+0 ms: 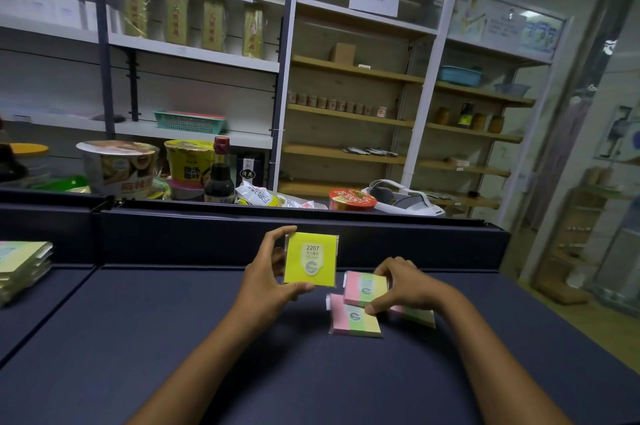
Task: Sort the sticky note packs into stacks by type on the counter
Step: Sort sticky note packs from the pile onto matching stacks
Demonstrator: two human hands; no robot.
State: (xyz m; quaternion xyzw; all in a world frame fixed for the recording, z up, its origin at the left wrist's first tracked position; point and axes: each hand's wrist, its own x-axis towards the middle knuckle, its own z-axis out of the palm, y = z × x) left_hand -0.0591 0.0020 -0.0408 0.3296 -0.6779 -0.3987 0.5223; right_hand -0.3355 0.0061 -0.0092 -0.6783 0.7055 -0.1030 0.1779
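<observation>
Two packs are in your hands: your left hand (268, 281) pinches the yellow pack (310, 260), marked "2207", by its top and bottom edges, upright above the counter (173, 338); at three o'clock, your right hand (403, 282) grips a striped pack (363, 287) over another striped pack (353, 319). Light, stiff, likely slick in wrap; edges suit gripping.

The scene is dimly, evenly lit; shadows are soft. Straight lines are bent at the edges, and the shelves (349, 71) are slightly blurred.
</observation>
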